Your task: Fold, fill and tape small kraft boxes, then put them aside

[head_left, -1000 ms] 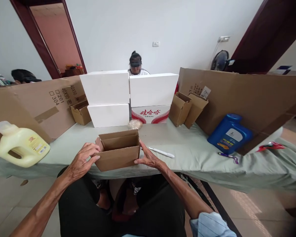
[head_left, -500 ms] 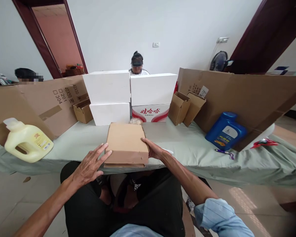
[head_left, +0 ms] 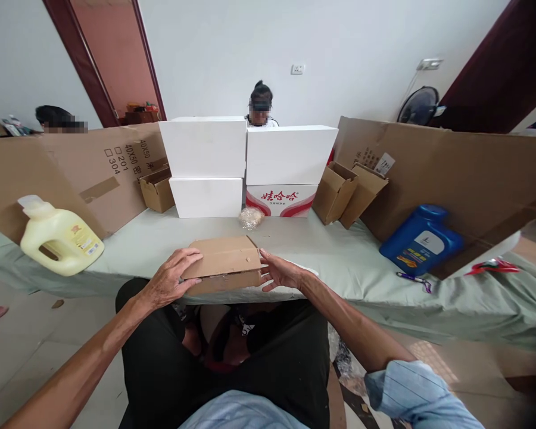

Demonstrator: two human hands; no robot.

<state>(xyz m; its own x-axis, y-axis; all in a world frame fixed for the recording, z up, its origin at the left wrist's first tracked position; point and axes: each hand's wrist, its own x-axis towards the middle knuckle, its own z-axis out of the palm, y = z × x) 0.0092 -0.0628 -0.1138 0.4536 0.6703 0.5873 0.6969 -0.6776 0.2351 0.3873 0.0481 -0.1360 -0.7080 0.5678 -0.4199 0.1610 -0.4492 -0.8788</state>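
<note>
A small brown cardboard box (head_left: 223, 257) lies near the front edge of the table before me. Its lid panel is down, with a thin gap showing along the front. My left hand (head_left: 172, 279) grips the box's left end, fingers on top and thumb low at the front. At the other end, my right hand (head_left: 282, 271) has its fingers spread, the tips at or very close to the box's right side; contact is hard to make out. A crumpled clear plastic bundle (head_left: 251, 217) sits behind the box.
White boxes (head_left: 205, 149) and a red-printed carton (head_left: 282, 199) are stacked at the back. Small open cartons (head_left: 335, 190) lean by large cardboard panels (head_left: 429, 173). A yellow jug (head_left: 62, 238) stands left, a blue bottle (head_left: 422, 238) right. Across the table is a person (head_left: 261, 107).
The box's front has turned and its top now looks flatter and lower. My left hand has closed round its left end. My right hand has loosened from the right edge, fingers spread.
</note>
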